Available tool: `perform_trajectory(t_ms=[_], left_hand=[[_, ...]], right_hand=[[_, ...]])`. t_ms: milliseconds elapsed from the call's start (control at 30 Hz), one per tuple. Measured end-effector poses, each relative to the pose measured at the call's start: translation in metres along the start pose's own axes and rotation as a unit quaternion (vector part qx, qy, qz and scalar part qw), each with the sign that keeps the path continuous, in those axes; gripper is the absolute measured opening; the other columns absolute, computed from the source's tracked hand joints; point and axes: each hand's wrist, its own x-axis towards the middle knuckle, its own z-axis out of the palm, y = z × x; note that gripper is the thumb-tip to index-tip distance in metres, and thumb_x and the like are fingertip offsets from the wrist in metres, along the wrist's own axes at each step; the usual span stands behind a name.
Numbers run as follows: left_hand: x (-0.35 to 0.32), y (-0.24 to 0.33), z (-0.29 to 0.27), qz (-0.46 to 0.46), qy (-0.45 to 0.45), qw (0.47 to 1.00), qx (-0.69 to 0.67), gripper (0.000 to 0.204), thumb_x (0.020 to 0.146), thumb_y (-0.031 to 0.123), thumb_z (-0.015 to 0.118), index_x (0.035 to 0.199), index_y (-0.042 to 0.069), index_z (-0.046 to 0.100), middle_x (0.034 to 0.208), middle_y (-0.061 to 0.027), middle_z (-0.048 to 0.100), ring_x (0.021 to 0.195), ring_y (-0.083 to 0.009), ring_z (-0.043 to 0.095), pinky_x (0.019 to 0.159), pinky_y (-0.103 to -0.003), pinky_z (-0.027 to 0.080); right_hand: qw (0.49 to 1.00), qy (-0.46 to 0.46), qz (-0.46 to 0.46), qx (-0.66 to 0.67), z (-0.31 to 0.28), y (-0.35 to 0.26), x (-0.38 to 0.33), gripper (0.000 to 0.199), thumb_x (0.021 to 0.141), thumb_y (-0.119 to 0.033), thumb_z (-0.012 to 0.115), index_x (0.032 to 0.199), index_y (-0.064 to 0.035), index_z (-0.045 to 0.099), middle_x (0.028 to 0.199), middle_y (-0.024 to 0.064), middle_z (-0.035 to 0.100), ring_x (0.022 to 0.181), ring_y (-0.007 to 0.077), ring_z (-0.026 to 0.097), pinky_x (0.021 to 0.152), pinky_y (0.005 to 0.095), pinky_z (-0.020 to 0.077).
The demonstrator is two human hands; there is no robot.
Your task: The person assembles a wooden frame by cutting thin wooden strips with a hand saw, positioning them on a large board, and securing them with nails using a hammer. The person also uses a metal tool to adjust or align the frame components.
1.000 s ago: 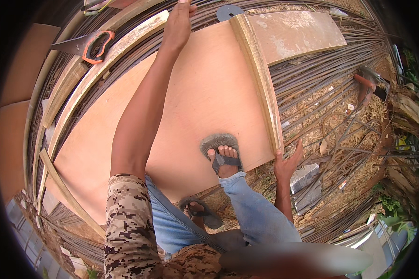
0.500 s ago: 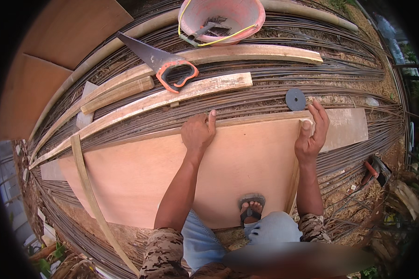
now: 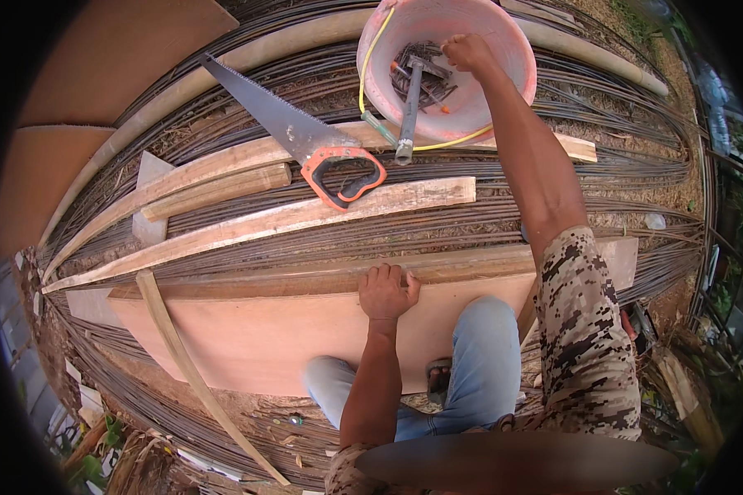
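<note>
My left hand (image 3: 385,290) is closed over the top edge of a plywood panel (image 3: 264,338) with a wooden batten along that edge. The panel stands tilted in front of my knees. My right hand (image 3: 468,54) reaches over the pink bucket (image 3: 504,49), fingers curled together; whatever they hold, if anything, is hidden. In the bucket lies a hammer (image 3: 411,107), its grey handle leaning out over the near rim, among a dark heap of nails (image 3: 429,87). Left of the bucket, a handsaw (image 3: 289,128) with an orange and black handle rests across wooden strips.
Long steel bars (image 3: 305,227) cover the ground. Wooden strips (image 3: 347,206) lie across them beyond the panel. A thin batten (image 3: 194,363) leans on the panel's left part. Brown boards (image 3: 115,58) lie at the far left, beside a long pole (image 3: 223,78).
My right hand has left the panel's right corner and reached forward into the bucket. My left hand has stayed on the panel's top edge, fingers now curled over it. The panel leans more steeply.
</note>
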Motion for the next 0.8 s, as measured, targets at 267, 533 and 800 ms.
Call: perform_trajectory(t_ms=[267, 533, 800], left_hand=[[0.006, 0.000, 0.001, -0.012, -0.077, 0.997, 0.004, 0.023, 0.071, 0.035, 0.065, 0.075, 0.013, 0.064, 0.082, -0.0049, 0.060, 0.076, -0.0256, 0.056, 0.066, -0.041, 0.042], [0.009, -0.001, -0.001, -0.034, -0.128, 0.991, 0.018, 0.025, 0.069, 0.037, 0.064, 0.077, 0.014, 0.066, 0.090, -0.0048, 0.062, 0.079, -0.0259, 0.056, 0.067, -0.043, 0.042], [0.006, -0.001, 0.000, -0.036, -0.126, 0.991, 0.013, 0.024, 0.072, 0.037, 0.062, 0.079, 0.014, 0.065, 0.088, -0.0046, 0.060, 0.078, -0.0264, 0.055, 0.068, -0.042, 0.041]], right_hand=[[0.959, -0.191, 0.124, -0.166, 0.014, 0.032, 0.020, 0.048, 0.094, -0.043, 0.055, 0.076, -0.0011, 0.072, 0.072, 0.0155, 0.070, 0.070, 0.0260, 0.072, 0.070, 0.0402, 0.0583], [0.943, -0.234, 0.220, 0.091, 0.005, -0.104, -0.051, 0.050, 0.093, -0.037, 0.070, 0.106, 0.0103, 0.060, 0.070, 0.0128, 0.066, 0.061, 0.0191, 0.066, 0.058, 0.0300, 0.0540], [0.812, -0.030, 0.169, 0.558, -0.134, -0.078, -0.207, 0.048, 0.100, -0.014, 0.065, 0.141, 0.0016, 0.046, 0.087, 0.0075, 0.064, 0.057, 0.0081, 0.055, 0.051, 0.0226, 0.0466]])
